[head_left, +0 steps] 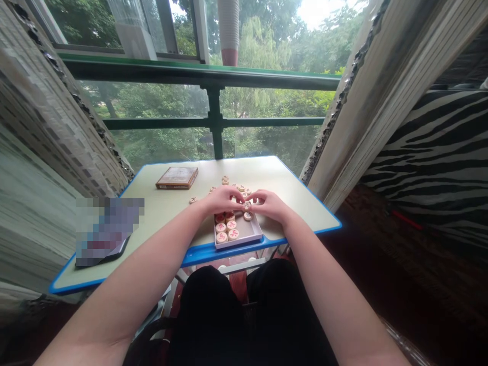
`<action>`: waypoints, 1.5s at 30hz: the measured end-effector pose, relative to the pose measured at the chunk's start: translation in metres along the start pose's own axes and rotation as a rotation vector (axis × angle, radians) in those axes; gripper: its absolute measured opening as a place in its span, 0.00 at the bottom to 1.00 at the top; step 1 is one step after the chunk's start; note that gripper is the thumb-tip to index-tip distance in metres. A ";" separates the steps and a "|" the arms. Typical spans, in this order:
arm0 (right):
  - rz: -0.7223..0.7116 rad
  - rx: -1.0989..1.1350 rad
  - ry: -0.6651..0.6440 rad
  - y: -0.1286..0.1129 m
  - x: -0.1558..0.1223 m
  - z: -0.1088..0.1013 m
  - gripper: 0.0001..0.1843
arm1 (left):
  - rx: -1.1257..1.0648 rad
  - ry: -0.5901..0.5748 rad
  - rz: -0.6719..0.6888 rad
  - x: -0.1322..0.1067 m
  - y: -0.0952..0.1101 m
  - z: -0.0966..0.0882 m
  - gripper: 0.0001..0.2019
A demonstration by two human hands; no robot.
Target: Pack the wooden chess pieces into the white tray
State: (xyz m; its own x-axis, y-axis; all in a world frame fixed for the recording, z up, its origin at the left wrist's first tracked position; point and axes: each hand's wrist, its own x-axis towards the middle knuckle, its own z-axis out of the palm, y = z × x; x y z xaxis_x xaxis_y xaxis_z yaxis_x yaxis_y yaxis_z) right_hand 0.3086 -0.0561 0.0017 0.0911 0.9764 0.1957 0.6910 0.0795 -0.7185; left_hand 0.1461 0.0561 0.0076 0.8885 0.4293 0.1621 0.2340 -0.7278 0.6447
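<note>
A shallow white box tray (249, 238) lies at the table's near edge, with red-marked Chinese chess pieces (233, 234) in rows on its left side. One dark-marked Chinese chess piece (247, 216) sits toward its right wall. Over the tray's far part, my left hand (224, 199) and my right hand (270, 205) meet with curled fingers. Between their fingertips is another Chinese chess piece (247, 206), which both hands appear to grip. Loose pieces (241, 188) lie just beyond my hands, partly hidden by them. A single piece (193, 200) rests left of my left wrist.
A flat brown box (177, 178) lies at the back left of the blue-edged table (297, 203). At the left edge is a blurred-out device (109, 234). A green railing (215, 122) and window stand behind, with curtains (343, 107) at both sides.
</note>
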 end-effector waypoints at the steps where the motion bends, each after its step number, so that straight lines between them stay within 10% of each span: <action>1: -0.001 0.007 -0.004 0.000 0.000 0.000 0.15 | 0.006 0.002 0.000 0.000 0.000 0.000 0.16; 45: 0.035 0.060 -0.041 0.000 0.002 -0.001 0.15 | 0.003 -0.043 0.013 0.001 0.003 -0.003 0.14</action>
State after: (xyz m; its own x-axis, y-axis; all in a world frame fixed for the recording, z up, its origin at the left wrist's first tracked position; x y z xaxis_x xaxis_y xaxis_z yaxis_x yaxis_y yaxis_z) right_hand 0.3096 -0.0548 0.0026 0.0839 0.9861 0.1435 0.6439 0.0563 -0.7630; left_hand 0.1461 0.0558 0.0115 0.9078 0.3959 0.1382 0.2229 -0.7348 0.6406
